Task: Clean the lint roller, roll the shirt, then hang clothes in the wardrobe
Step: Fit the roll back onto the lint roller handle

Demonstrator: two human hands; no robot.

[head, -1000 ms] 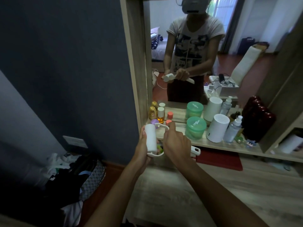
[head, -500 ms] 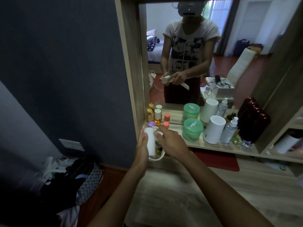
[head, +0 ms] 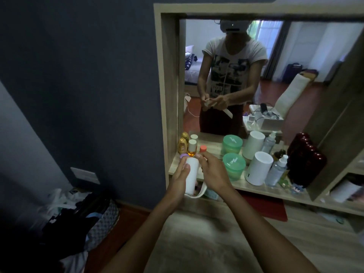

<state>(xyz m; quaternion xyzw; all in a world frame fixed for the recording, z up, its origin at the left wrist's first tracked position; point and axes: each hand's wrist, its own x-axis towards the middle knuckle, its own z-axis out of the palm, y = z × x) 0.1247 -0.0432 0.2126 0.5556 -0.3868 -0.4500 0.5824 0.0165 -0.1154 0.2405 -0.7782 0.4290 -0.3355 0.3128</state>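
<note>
A dark blue-grey wall filled the left side, with a pale switch plate low on it. A wood-framed mirror stood to the right above a wooden shelf. The mirror showed a reddish floor and a bright window

**A bedroom at home**

A wood-framed mirror hangs on a dark blue wall. Below it, a shelf holds toiletry bottles and jars. The mirror reflects a bed. Left of the mirror, clothes lie heaped on the floor.
</note>
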